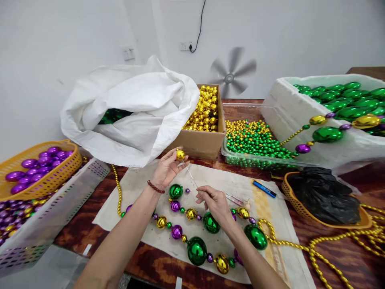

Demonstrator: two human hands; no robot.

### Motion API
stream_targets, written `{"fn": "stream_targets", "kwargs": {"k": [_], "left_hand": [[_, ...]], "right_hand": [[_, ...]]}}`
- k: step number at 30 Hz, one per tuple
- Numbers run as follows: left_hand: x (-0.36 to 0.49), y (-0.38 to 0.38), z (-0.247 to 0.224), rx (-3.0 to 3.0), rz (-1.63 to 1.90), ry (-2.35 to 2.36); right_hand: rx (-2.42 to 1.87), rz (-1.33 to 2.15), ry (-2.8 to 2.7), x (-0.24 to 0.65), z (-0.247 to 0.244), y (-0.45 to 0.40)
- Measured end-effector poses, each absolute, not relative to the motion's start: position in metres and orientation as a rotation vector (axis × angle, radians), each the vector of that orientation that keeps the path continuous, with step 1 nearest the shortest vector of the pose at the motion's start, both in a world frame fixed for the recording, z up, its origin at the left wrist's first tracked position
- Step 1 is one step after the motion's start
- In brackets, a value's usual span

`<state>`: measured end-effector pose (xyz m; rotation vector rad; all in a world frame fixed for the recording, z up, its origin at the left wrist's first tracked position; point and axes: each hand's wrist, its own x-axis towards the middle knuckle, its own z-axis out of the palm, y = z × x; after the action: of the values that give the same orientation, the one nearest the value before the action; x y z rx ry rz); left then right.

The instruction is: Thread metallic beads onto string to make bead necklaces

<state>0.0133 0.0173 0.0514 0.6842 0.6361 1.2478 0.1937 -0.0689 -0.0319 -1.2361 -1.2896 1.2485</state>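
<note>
My left hand (pixel 168 167), with a dark red bead bracelet at the wrist, pinches a shiny gold bead (pixel 180 154). A long thin metal needle (pixel 189 173) runs from that bead down to the fingertips of my right hand (pixel 212 200), which are closed on its lower end. Whether the needle's tip is inside the bead is hard to see. Below my hands, strung green, purple and gold beads (pixel 197 251) lie in curved rows on a pale cloth (pixel 111 208). A loose small purple bead (pixel 187 190) rests near the upper row. My right forearm covers part of the string.
Behind the cloth stand a white sack (pixel 135 92), a cardboard box (pixel 198 144) of gold beads and a clear tub (pixel 255 157) of small beads. Right are a foam box (pixel 270 108), a blue-handled tool (pixel 264 188) and an orange basket (pixel 325 220); left, another orange basket (pixel 60 172).
</note>
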Motion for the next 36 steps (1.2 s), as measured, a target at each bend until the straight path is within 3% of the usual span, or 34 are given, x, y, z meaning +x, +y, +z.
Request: {"fn": "stream_targets", "kwargs": {"k": [13,19,21,27,36], "left_hand": [[0.022,-0.006,0.037,0.883,1.111,0.701],[0.02,-0.014,0.021,1.598,1.419,1.274],[0.026,-0.024,0.015,1.957,1.258,1.274],[0.071,-0.052,-0.016,2.563,0.324,0.984],[0.116,-0.025,-0.035,2.42,0.227,1.155]], "right_hand": [[-1.152,1.213,-1.269,0.179,-0.017,-0.049],[-1.167,1.36,-1.176,0.191,-0.013,-0.02],[-1.194,1.428,-1.187,0.196,-0.013,-0.01],[-1.219,1.446,-1.223,0.201,-0.012,0.006],[-1.137,1.383,-1.225,0.198,-0.014,0.005]]}}
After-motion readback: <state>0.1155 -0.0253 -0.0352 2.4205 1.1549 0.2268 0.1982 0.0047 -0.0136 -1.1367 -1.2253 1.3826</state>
